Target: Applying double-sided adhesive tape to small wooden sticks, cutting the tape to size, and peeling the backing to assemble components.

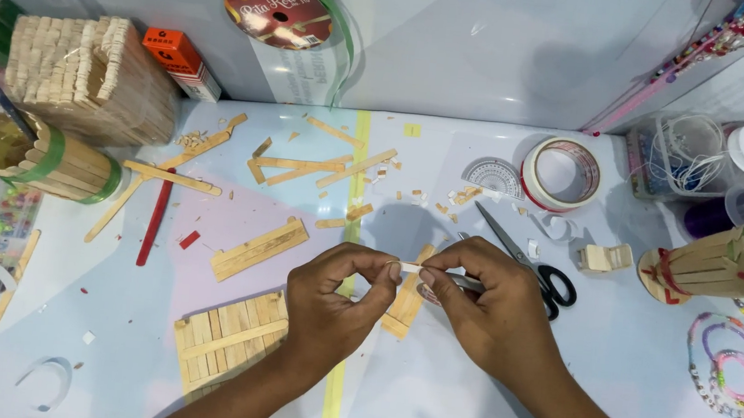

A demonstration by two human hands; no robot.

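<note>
Wooden stick piece point(409, 268) | pinched between both hands | left hand point(336, 301) | right hand point(490, 307)

A pale table point(462, 409) fills the lower view, its top tinted light blue with a soft pink patch toward the left. A yellow-green tape line point(361, 144) runs down its middle, from the far edge to the near one. Behind the table stands a glossy grey-white wall point(497, 48), meeting the top in a straight seam. The wall's panels join at a slanted line on the left and carry faint reflections. Light is even and bright, from above, with soft shadows on the table and on the wall.
</note>
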